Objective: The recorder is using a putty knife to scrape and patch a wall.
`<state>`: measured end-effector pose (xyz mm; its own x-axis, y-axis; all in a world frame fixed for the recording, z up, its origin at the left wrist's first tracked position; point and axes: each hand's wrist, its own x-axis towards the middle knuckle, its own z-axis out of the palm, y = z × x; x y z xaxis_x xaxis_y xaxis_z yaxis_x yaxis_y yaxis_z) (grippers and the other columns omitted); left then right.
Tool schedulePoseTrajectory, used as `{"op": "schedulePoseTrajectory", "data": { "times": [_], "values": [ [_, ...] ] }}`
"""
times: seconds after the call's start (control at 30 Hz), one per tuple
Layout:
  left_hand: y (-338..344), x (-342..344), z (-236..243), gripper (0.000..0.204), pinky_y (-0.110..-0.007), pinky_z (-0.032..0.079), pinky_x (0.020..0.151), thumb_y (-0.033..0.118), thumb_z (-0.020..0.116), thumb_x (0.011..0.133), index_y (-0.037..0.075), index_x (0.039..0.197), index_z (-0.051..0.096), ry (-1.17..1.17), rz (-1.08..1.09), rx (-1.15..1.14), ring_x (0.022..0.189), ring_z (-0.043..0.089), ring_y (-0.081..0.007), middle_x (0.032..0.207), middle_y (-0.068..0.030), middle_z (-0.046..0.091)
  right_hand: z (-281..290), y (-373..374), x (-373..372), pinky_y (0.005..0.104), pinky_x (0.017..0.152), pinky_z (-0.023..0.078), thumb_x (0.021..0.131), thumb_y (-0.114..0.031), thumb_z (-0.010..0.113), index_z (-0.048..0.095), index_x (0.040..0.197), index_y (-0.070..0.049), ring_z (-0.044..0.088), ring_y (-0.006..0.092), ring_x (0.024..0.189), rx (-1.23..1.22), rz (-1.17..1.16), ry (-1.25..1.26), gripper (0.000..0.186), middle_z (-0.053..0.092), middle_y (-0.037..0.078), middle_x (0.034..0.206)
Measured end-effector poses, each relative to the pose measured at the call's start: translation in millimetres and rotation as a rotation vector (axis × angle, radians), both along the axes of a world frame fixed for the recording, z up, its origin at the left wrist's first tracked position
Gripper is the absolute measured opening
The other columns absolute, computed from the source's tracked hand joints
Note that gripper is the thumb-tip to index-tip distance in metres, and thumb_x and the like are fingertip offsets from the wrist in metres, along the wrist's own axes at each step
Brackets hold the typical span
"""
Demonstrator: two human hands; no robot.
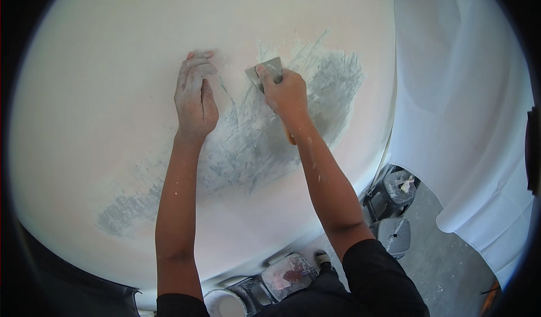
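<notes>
Two bare hands at the grey patch, which spreads over a broad pale panel. Your right hand closes firmly round a scraper, thumb pressed on the blade, which lies at the patch's upper edge. Your left hand, dusted grey-white, is just left of the patch's upper part: fingers loosely bent, thumb apart from them, no tool showing.

Risks, by judgement: tip the blade too steeply and a corner may gouge the coat within the patch; uneven thumb pressure could leave ridges along its upper edge. Your left fingers could mark the surface beside the patch if they bear on it. Well below the patch, a smeared stool, your shoe and a white bucket crowd together; an unwatched step might knock something over. White sheet, right of the patch, could pick up smears if it swings in.

Hard to make out: blade angle and contact; your left palm, turned from view; whether those fingertips touch the panel. An orange piece, over the patch, is mostly covered by your right forearm; possibly the scraper's handle, unconfirmed. Bucket cut off below, contents unclear.
</notes>
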<state>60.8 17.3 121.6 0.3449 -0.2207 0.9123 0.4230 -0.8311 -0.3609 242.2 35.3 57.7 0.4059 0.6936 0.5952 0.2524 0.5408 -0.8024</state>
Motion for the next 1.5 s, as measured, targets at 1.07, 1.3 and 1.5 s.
{"op": "schedulePoseTrajectory", "data": {
  "times": [1.07, 1.3, 1.5],
  "values": [
    [0.0, -0.7, -5.9, 0.026, -0.049, 0.036, 0.112, -0.013, 0.044, 0.073, -0.001, 0.093, 0.057, 0.021, 0.048, -0.03, 0.107, 0.06, -0.0341, 0.099, -0.017, 0.058, -103.5, -35.3, 25.0, 0.0281, 0.038, 0.039, 0.093, -0.045, 0.066, 0.055, 0.074, -0.001, 0.054, 0.0119, 0.043, -0.221, 0.081, 0.004, 0.05, 0.054, 0.006, 0.054],
    [-6.4, 43.8, -32.9, 0.05, -0.051, 0.025, 0.117, 0.013, 0.054, 0.082, 0.0, 0.13, 0.056, 0.075, 0.591, -0.115, 0.139, 0.036, -0.0381, 0.146, -0.0139, 0.044, -192.4, -84.6, 79.1, 0.0246, 0.036, 0.033, 0.096, -0.042, 0.063, 0.054, 0.081, -0.005, 0.045, 0.0087, 0.04, -0.624, 0.195, 0.226, 0.041, 0.051, 0.003, 0.054],
    [-27.1, 99.4, -140.3, 0.08, -0.047, 0.027, 0.117, 0.035, 0.065, 0.084, 0.004, 0.151, 0.034, 1.307, 0.464, -1.168, 0.142, 0.032, -0.0397, 0.156, -0.0207, 0.03, -168.9, -63.3, 106.3, 0.0235, 0.037, 0.034, 0.096, -0.036, 0.065, 0.054, 0.084, -0.003, 0.047, 0.0082, 0.043, -0.62, 0.383, 0.294, 0.036, 0.054, 0.003, 0.057]
  ]
}}
